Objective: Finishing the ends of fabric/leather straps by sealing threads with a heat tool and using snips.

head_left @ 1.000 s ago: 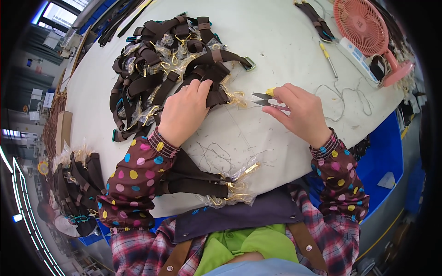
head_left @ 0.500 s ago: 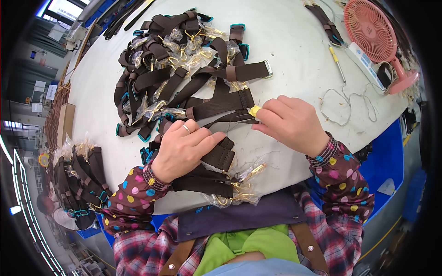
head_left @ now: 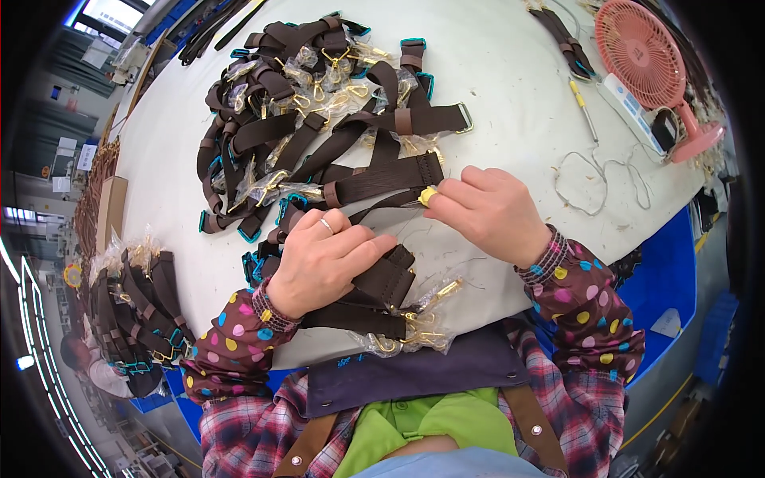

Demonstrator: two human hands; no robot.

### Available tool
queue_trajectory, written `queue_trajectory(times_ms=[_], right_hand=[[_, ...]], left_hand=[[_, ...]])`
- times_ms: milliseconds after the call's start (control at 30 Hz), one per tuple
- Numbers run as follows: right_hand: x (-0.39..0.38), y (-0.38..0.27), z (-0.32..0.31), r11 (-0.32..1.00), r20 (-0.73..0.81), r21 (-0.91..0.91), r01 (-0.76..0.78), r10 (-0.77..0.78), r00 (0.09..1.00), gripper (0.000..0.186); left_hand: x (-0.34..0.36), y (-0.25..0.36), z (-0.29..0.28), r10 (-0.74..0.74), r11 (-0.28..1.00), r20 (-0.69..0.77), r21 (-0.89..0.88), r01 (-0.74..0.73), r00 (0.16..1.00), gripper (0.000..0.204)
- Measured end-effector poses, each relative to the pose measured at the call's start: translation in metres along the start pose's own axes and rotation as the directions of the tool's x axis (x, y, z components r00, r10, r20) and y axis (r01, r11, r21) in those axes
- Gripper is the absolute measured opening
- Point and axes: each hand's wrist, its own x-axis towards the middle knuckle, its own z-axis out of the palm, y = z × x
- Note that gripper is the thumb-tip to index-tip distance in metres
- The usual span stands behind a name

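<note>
My left hand [head_left: 323, 263], with a ring on one finger, is closed over a dark brown webbing strap [head_left: 386, 277] whose stitched end sticks out past the fingertips. To its right my right hand [head_left: 488, 215] is pinched. A small yellow piece [head_left: 428, 195] shows at its fingertips, with a thin pale sliver beside it; I cannot tell whether it is a finger wrap or part of a tool. Just beyond lies another stitched strap [head_left: 382, 182] with a brown leather loop. Nearer me, a folded strap [head_left: 355, 320] has plastic-wrapped gold hooks [head_left: 410, 331].
A heap of brown straps [head_left: 279, 127] with teal-covered buckles and gold hooks covers the table's [head_left: 510, 119] left half. More straps [head_left: 139, 311] hang at the left edge. At right are a yellow-handled tool [head_left: 578, 97], a power strip [head_left: 629, 115], a pink fan [head_left: 641, 60] and a blue bin [head_left: 665, 279].
My right hand has moved slightly left and nearer to me with the yellow piece. My left hand and the strap end under it have shifted slightly right.
</note>
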Motion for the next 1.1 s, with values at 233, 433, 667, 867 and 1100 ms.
queue_trajectory(times_ms=[233,433,667,867,1100], right_hand=[[-0.008,0.009,-0.014,0.973,-0.107,0.086,-0.216,0.224,0.969,0.025],[-0.018,0.021,-0.023,0.926,-0.193,0.125,-0.355,0.374,0.907,0.027],[-0.023,0.029,-0.025,0.889,-0.238,0.164,-0.427,0.456,0.858,0.028],[-0.028,0.03,-0.023,0.87,-0.217,0.196,-0.451,0.488,0.846,0.027],[-0.037,0.026,-0.019,0.868,-0.138,0.225,-0.443,0.479,0.867,0.028]], left_hand=[[-0.02,-0.02,-0.044,-0.241,0.958,-0.238,-0.216,0.191,0.941,0.025],[-0.061,-0.098,-0.116,-0.586,0.367,-0.206,-0.93,0.03,0.784,0.04],[0.048,-0.047,-0.084,-0.397,0.883,0.147,-0.208,0.421,0.906,0.053],[0.079,-0.021,0.025,-0.068,0.971,0.154,-0.216,0.101,0.986,0.063],[0.04,-0.005,-0.005,-0.114,0.93,0.252,-0.313,0.193,0.961,0.052]])
